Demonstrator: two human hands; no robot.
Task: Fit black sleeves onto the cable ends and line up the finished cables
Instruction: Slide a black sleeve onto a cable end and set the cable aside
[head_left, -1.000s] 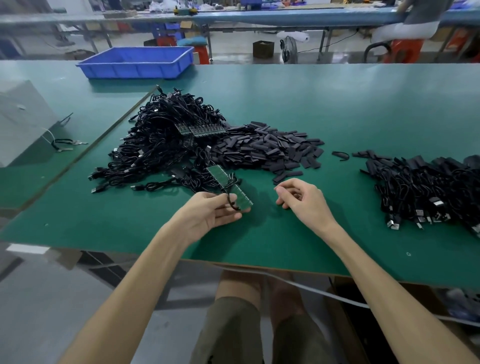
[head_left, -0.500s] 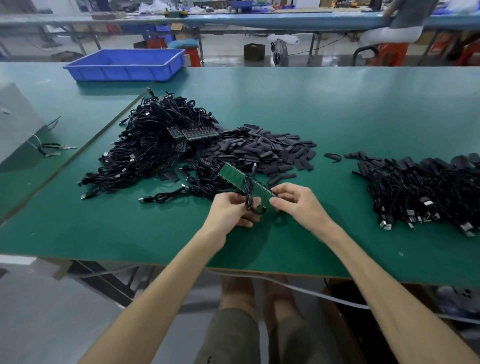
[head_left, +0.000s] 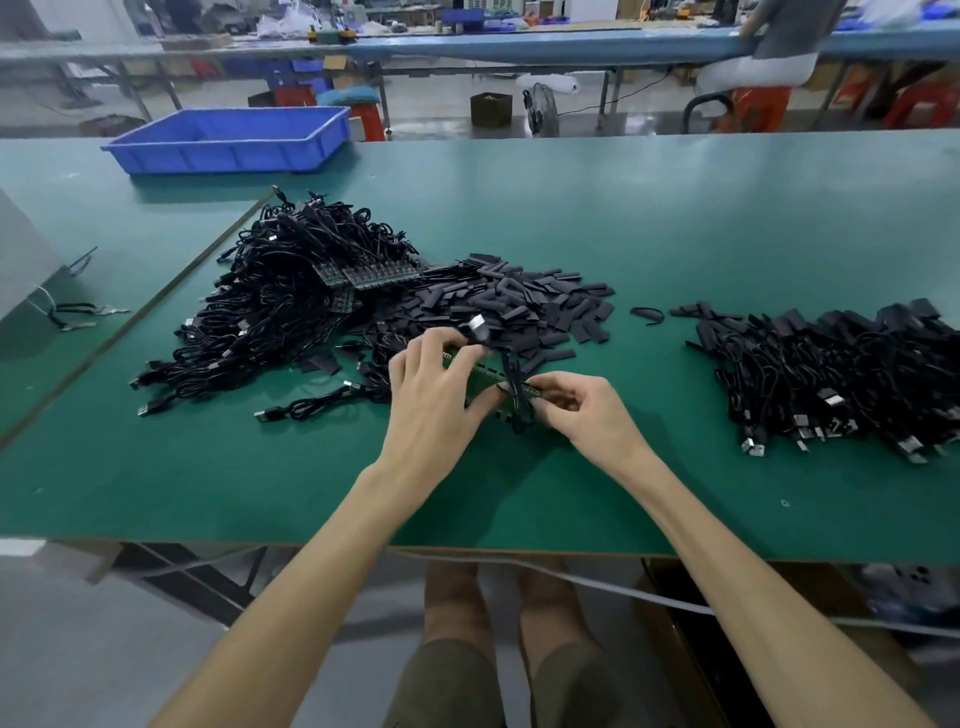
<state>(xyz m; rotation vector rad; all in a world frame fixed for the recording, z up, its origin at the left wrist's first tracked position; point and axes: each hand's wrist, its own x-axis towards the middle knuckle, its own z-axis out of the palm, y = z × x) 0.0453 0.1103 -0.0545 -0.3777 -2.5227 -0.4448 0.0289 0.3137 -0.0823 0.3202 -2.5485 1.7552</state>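
While our left hand (head_left: 436, 400) grips the green circuit-board strip (head_left: 485, 382) and our right hand (head_left: 589, 415) pinches the thin black cable (head_left: 516, 402) crossing it, just before the flat black sleeves (head_left: 524, 299), a hard tug might snag it.

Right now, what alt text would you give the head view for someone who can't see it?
A person's left hand and right hand hold a green circuit board with a black cable across it, above a green table. Behind lie a tangled cable heap and loose black sleeves; a neater cable row lies to the right.
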